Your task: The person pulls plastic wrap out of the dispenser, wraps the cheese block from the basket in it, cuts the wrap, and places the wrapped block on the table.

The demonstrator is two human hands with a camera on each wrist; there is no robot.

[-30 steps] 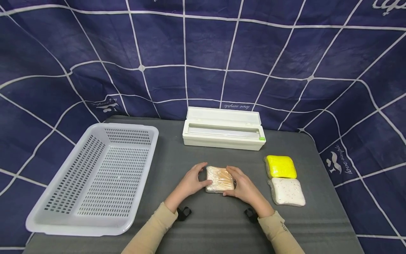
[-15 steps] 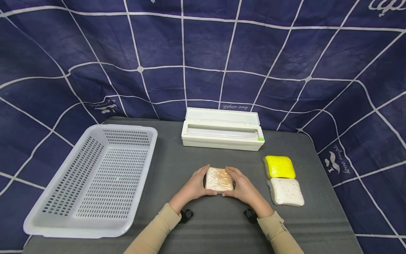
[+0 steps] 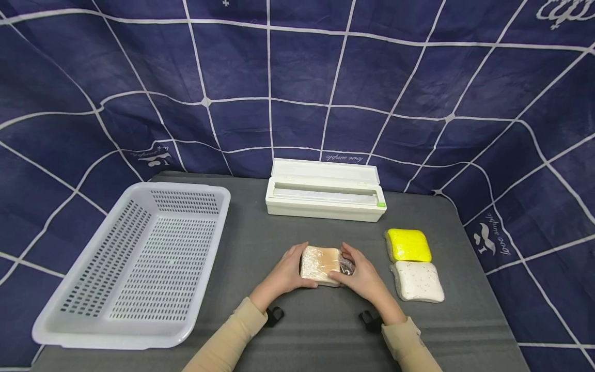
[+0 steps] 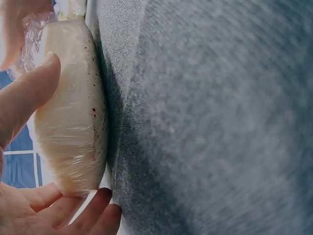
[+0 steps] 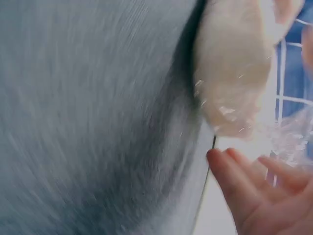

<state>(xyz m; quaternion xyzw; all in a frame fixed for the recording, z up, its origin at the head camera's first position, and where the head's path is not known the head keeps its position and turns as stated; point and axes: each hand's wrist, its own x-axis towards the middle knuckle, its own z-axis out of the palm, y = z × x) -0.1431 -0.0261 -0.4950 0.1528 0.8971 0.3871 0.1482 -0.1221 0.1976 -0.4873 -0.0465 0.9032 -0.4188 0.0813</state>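
In the head view, a cream-and-tan block [image 3: 321,261] wrapped in clear plastic film lies near the middle of the table. My left hand [image 3: 284,271] holds its left side; the left wrist view shows the thumb [image 4: 34,90] on top of the block and fingers around its lower end. Red specks dot its side. At the right side is my right hand [image 3: 364,276], its thumb near the corner and its fingers spread around loose film [image 3: 346,265]. In the right wrist view those fingers [image 5: 234,181] stand slightly apart from the block.
A white cling-film dispenser [image 3: 325,211] with raised lid stands behind the hands. At the left is a large pale perforated basket [image 3: 211,253]. To the right lie a yellow wrapped block [image 3: 408,245] and a speckled white one [image 3: 419,281]. A blue curtain [image 3: 307,67] hangs behind.
My left hand has closed in around the block's left side. My right hand has shifted slightly right, away from the edge, and a tail of loose film now shows there.
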